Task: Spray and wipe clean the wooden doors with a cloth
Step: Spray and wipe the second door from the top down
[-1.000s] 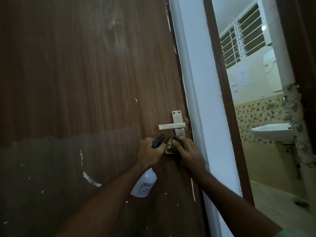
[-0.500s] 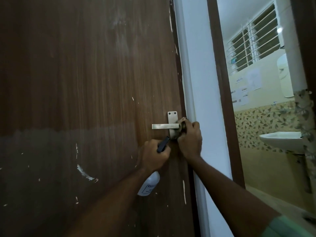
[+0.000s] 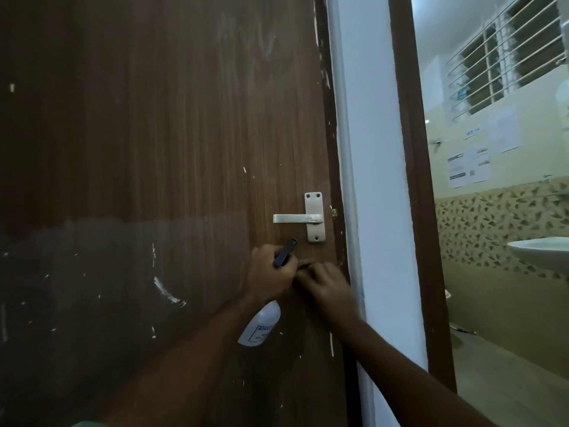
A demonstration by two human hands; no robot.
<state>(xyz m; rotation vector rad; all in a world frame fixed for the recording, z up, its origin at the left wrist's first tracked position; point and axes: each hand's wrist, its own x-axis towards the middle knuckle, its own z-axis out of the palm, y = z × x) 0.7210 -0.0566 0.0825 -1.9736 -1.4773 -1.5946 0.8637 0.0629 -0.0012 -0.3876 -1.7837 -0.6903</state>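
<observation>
A brown wooden door (image 3: 160, 149) with white paint flecks fills the left of the view. Its pale metal lever handle (image 3: 308, 218) sits near the right edge. My left hand (image 3: 269, 275) grips a white spray bottle (image 3: 260, 326) by its black trigger head, which points up toward the handle. My right hand (image 3: 326, 288) presses a brownish cloth (image 3: 304, 263) against the door just below the handle plate. Most of the cloth is hidden under my fingers.
A white door frame (image 3: 375, 211) and a dark brown jamb (image 3: 415, 211) stand to the right. Beyond them is a washroom with a white basin (image 3: 542, 251), leaf-patterned tiles, papers on the wall and a barred window.
My right hand with the cloth has slid down from the handle plate to the door below it. The left hand and bottle have barely shifted.
</observation>
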